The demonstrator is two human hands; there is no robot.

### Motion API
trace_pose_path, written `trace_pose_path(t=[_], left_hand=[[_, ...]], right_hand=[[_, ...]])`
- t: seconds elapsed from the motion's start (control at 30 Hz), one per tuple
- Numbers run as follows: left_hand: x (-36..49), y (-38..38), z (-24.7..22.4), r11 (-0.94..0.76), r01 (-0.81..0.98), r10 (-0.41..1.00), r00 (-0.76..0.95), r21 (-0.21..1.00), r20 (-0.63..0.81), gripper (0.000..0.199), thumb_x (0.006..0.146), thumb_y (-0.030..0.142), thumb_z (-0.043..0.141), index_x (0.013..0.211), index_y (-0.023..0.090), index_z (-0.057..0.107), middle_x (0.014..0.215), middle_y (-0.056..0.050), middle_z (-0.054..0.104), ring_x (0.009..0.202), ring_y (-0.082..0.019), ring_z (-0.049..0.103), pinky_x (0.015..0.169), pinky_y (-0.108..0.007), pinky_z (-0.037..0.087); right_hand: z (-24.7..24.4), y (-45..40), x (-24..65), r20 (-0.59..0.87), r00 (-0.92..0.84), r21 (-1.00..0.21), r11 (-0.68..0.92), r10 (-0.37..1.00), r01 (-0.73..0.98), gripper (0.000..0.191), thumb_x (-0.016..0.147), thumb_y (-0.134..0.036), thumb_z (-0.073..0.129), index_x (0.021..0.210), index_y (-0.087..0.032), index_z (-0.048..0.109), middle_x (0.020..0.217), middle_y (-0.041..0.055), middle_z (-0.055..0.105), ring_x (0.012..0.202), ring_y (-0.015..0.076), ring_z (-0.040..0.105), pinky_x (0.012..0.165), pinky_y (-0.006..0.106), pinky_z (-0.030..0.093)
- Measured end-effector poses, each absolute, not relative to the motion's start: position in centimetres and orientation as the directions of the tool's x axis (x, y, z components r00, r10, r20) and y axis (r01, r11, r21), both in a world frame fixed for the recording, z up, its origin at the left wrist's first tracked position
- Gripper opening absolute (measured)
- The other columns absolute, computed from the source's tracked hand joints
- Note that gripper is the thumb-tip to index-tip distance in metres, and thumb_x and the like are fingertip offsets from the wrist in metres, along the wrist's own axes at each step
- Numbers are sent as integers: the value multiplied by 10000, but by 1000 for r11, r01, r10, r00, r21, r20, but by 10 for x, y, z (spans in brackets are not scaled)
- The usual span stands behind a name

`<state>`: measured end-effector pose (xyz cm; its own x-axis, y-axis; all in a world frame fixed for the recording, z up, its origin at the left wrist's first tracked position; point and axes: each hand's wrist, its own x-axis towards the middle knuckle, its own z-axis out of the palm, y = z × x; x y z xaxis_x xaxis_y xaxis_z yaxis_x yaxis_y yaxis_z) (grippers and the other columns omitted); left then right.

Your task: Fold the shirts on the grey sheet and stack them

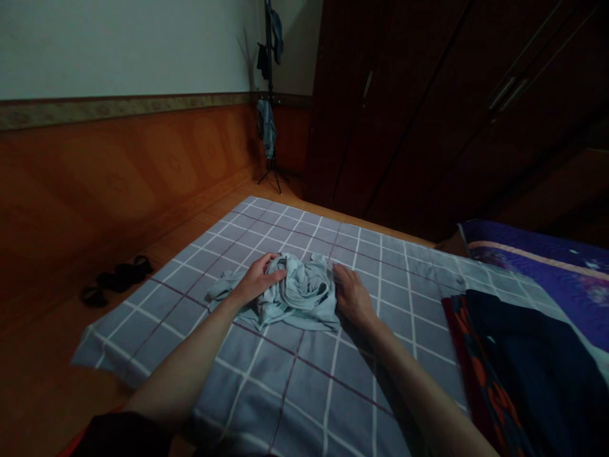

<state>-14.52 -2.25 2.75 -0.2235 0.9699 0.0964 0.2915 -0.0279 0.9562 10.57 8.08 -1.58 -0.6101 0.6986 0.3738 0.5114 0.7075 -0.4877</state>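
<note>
A crumpled light grey-green garment (299, 292) lies bunched on the checked bedsheet; its exact kind is hidden by the folds. My left hand (257, 279) is on its left side, thumb over the cloth and fingers behind, closed on a fold. A loose end of the cloth spreads out to the left, past my wrist. At the garment's right edge rests my right hand (353, 293), its fingers loosely extended and pointing away from me. They are against or just beside the cloth, with no fold visibly gripped.
Folded dark clothes (528, 355) are stacked at the right on the grey checked bedsheet (295, 393). Purple bedding (537, 254) lies beyond them. Dark shoes (117, 279) sit on the floor at left. A coat stand (270, 82) and dark wardrobe (399, 114) stand behind.
</note>
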Motion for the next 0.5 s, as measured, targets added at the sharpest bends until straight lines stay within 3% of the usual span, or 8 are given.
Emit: trace_pose_path(t=[0.13, 0.3, 0.37, 0.5], left_hand=[[-150, -28, 31, -48, 425, 995, -63, 904, 82, 647, 686, 410, 727, 1233, 172, 478, 1170, -84, 583, 1071, -248, 558, 914, -334, 433], [-153, -34, 27, -93, 683, 995, 32, 724, 98, 857, 588, 356, 791, 1344, 200, 420, 1350, -120, 445, 1222, -288, 459, 1022, -388, 356], [-152, -34, 24, -65, 740, 997, 25, 669, 68, 772, 593, 333, 774, 1295, 205, 478, 1289, -113, 496, 1141, -295, 522, 965, -393, 401], [-146, -30, 27, -19, 775, 998, -27, 632, 63, 325, 666, 271, 684, 974, 177, 635, 983, -80, 642, 922, -285, 612, 817, -361, 453]], right_hand=[[-7, 91, 85, 275, -713, -451, 741, 645, 497, 679, 722, -60, 507, 1382, -201, 432, 1451, 135, 383, 1303, 302, 350, 1048, 496, 323], [-3, 97, 66, 208, -741, -585, 689, 638, 429, 357, 676, -99, 592, 1014, -174, 678, 1407, 138, 443, 1298, 291, 365, 1072, 471, 279], [-2, 97, 64, 225, -708, -640, 650, 669, 410, 233, 632, -97, 614, 843, -163, 690, 1360, 148, 495, 1270, 295, 401, 1064, 449, 292], [13, 93, 76, 237, -563, -802, 487, 792, 347, 17, 632, -182, 597, 640, -178, 611, 1095, 120, 661, 1052, 274, 573, 927, 423, 429]])
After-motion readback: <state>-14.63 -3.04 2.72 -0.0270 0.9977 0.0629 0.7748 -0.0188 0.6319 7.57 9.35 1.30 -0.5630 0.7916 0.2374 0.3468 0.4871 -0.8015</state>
